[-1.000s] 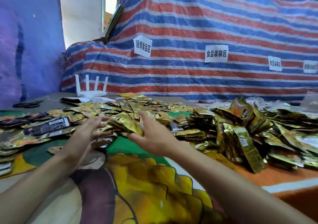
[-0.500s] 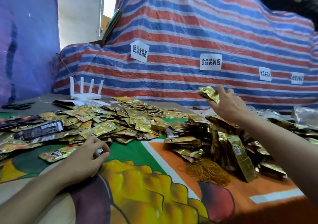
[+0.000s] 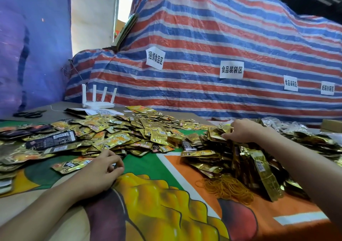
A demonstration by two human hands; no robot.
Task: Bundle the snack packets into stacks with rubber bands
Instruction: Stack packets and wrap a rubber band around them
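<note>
Left hand (image 3: pixel 100 174) rests loosely curled, empty, on the printed tablecloth (image 3: pixel 166 203) near the loose gold snack packets (image 3: pixel 120 135). Right hand (image 3: pixel 242 131) pinches a packet atop the bundled stacks (image 3: pixel 259 166); fingertips hidden. Rubber bands (image 3: pixel 227 188) beside stacks, toward the right edge.

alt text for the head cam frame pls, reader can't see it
Right hand rests on the bundled packet pile; left hand lies curled beside loose gold snack packets. Rubber bands heaped on the printed tablecloth.
</note>
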